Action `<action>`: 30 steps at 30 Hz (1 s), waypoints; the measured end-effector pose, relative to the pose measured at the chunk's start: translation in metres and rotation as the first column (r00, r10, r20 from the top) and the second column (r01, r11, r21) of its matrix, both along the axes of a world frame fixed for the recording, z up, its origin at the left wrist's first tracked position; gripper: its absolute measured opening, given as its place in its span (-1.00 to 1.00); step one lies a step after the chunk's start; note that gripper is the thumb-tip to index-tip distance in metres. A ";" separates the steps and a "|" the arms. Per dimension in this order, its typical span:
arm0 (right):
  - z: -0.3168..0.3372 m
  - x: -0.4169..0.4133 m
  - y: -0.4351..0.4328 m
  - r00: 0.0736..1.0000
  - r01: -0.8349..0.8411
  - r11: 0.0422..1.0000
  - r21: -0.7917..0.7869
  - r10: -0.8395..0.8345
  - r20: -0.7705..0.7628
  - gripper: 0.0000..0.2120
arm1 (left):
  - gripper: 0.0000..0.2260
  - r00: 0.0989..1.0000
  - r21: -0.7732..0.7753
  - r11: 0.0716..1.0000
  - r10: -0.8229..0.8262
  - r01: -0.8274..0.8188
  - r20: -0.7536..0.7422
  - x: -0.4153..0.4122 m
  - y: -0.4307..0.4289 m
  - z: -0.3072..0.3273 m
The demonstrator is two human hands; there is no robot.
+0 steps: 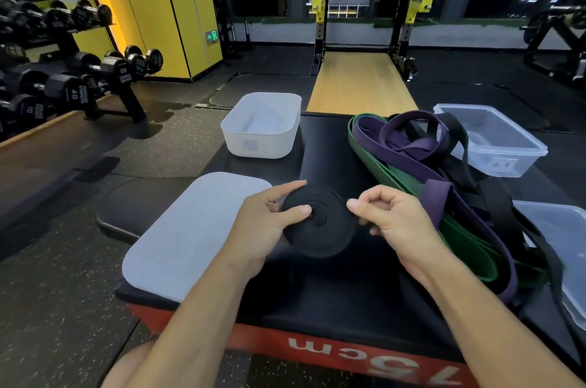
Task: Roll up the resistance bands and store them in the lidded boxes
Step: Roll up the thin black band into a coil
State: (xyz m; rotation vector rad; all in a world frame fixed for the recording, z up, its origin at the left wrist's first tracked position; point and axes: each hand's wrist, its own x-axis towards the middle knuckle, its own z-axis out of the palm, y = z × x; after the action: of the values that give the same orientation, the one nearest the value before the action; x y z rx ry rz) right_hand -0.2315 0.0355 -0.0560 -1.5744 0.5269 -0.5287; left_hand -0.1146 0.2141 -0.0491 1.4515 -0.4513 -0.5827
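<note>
On the platform [317, 302], a box [261, 134] stood far left, a lid [190, 235] lying flat before it. A second box [504, 149] stood far right; a pile of loose bands [412, 146] lay just left of it. A rolled band [320, 229] was held at centre, between lid and pile, left hand [266, 219] on its left, right hand [393, 216] on its right.

Both hands [329, 216] grip rolled black band [320, 229]

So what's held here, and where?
A rolled black band: left hand grips its left rim, thumb on the face; right hand pinches its right rim.
</note>
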 end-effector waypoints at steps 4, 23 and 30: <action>0.001 -0.004 -0.003 0.976 -0.189 0.981 0.053 0.193 -0.097 -0.78 | -0.63 0.991 0.094 0.986 -0.137 0.137 0.003 0.014 0.007 0.006; -0.006 -0.003 0.009 0.906 -0.356 0.917 0.178 0.386 -0.174 -0.88 | -0.61 0.869 0.375 0.840 -0.472 0.392 0.147 0.039 0.000 0.027; -0.002 0.014 0.011 0.981 -0.190 0.940 0.285 0.189 0.031 -0.85 | -0.49 0.963 0.076 0.988 -0.148 0.134 0.226 0.040 -0.003 0.014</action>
State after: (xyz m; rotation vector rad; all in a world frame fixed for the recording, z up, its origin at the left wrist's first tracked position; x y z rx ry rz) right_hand -0.2172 0.0468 -0.0576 -1.3289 0.4226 -0.2927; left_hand -0.0742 0.2111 -0.0351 1.5606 -0.7313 -0.5454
